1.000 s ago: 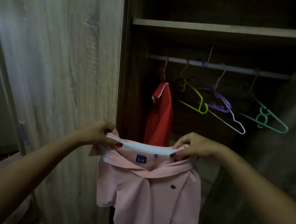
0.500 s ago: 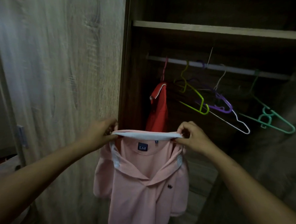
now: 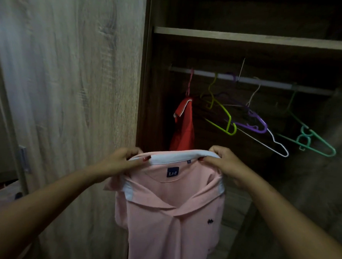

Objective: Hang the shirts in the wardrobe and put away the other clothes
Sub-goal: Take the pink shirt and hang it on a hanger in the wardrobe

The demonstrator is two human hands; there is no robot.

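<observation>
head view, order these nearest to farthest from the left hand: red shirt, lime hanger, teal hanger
1. red shirt, hanging at the rail's left end
2. lime hanger, just right of it
3. teal hanger, far right on the rail

Wardrobe door, left; open compartment, right. Inside: shelf above, rail beneath it. On rail: hung shirt at left end, hangers to its right. Before the opening: held shirt, collar pinched between left hand and right hand, overlapping the hung shirt's lower part.
</observation>
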